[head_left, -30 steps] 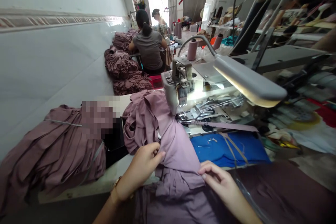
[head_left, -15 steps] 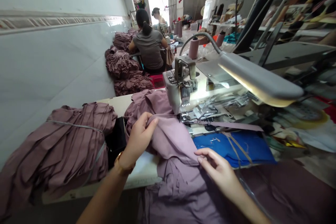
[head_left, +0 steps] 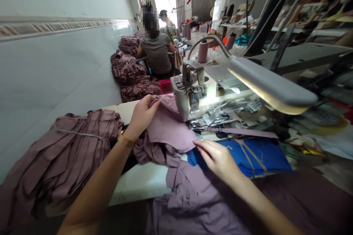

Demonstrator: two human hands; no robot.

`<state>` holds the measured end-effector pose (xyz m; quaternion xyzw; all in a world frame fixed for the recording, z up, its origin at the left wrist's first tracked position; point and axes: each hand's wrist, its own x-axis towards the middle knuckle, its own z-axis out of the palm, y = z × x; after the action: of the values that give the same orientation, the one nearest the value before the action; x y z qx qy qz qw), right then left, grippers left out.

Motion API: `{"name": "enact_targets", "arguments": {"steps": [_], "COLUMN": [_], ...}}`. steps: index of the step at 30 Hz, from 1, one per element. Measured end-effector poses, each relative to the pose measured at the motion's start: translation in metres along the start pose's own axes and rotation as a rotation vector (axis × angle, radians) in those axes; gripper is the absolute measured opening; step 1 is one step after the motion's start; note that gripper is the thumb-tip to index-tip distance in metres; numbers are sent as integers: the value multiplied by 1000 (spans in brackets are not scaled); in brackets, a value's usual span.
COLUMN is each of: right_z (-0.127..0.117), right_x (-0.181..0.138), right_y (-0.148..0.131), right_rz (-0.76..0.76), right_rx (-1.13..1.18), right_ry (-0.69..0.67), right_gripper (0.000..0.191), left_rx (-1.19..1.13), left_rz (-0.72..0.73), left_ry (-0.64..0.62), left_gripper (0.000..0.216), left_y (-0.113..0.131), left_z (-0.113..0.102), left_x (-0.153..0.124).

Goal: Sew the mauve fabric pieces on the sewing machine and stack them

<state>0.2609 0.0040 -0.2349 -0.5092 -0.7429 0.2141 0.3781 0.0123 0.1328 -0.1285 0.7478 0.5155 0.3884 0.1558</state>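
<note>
A mauve fabric piece (head_left: 171, 128) is stretched between my two hands, just left of and below the needle area of a sewing machine (head_left: 183, 91). My left hand (head_left: 145, 112) pinches its upper left edge between thumb and fingers. At its lower right corner my right hand (head_left: 213, 154) pinches the cloth, close to a blue folded fabric bundle (head_left: 256, 158). A narrow mauve strip (head_left: 245, 131) runs from the right into the machine's metal guide. More mauve cloth (head_left: 190, 198) hangs over the front table edge, below my hands.
A tied stack of mauve pieces (head_left: 74, 147) lies at the left of the table (head_left: 138, 187). A lit lamp (head_left: 273, 84) juts over the machine. Thread cones (head_left: 203, 51) stand behind. Ahead, a person in a grey shirt (head_left: 157, 53) sits beside fabric heaps (head_left: 128, 68).
Both hands have moved up and away with the fabric, the right one also leftward. The fabric piece now lies flatter and nearer the needle area, and its lower edge has lifted.
</note>
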Motion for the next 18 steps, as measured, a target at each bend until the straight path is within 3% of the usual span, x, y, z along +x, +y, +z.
{"name": "enact_targets", "arguments": {"steps": [2,6,9,11,14,18], "right_z": [-4,-11,-16,-18,-16,5], "right_x": [2,17,33,36,21,-8], "right_y": [0,-9,-17,-20,-21,-29], "right_rz": [-12,112,167,196,278,484], "right_rx": [-51,-123,-70,1,199,738], "right_ry": [-30,-106,-173,-186,-159,-212], "right_gripper": [32,35,37,38,35,28], "left_rx": [29,120,221,308,230,-371], "left_rz": [25,53,0,-79,-288,-683], "left_ry": [3,45,98,144,119,-289], "left_gripper": [16,16,15,15,17,25], "left_y": [-2,-12,-21,-22,-10,20], "left_z": [-2,-4,-9,-18,-36,-56], "left_x": [13,36,33,12,-49,-140]}}
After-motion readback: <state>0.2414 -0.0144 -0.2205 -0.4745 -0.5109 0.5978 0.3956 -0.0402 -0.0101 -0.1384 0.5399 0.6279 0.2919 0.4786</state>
